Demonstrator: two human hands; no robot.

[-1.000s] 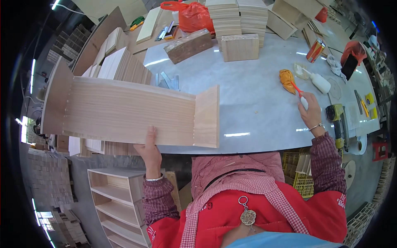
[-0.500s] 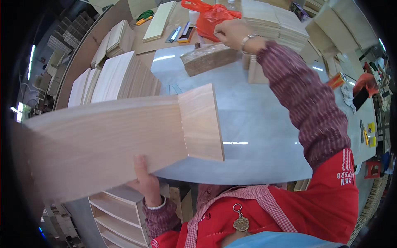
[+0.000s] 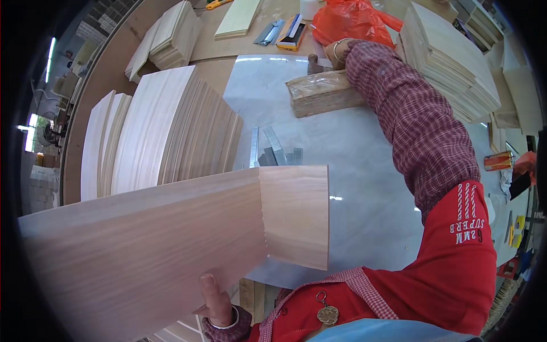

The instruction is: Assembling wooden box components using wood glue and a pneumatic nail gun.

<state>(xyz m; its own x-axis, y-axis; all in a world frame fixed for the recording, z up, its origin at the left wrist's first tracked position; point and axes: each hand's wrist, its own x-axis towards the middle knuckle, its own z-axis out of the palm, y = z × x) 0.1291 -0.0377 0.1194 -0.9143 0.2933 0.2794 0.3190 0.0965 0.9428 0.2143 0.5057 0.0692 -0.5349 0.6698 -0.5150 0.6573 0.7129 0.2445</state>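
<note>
Two pale wooden boards joined at a corner, one long point(image 3: 148, 245) and one short point(image 3: 295, 216), stand at the left front. My left hand point(image 3: 216, 302) grips the long board's lower edge, thumb on its face. My right hand point(image 3: 335, 55) reaches to the far side of a block wrapped in clear film point(image 3: 325, 93). A brown, knob-ended tool point(image 3: 314, 64), perhaps a hammer, is right beside that hand. My right sleeve and the block hide the fingers, so whether they hold it is unclear. Strips of metal staples point(image 3: 274, 145) lie behind the joined boards.
Thick stacks of boards stand at the left point(image 3: 176, 131) and far right point(image 3: 447, 62). A red plastic bag point(image 3: 353, 24) sits at the back, near an orange-and-blue box point(image 3: 292, 33) and a flat pale board point(image 3: 238, 18). The grey-white tabletop point(image 3: 370, 182) lies under my right arm.
My right hand has come down from above the wrapped block to its far side. My left hand has lowered and tilted the joined boards slightly, showing more staple strips. The whole view has shifted.
</note>
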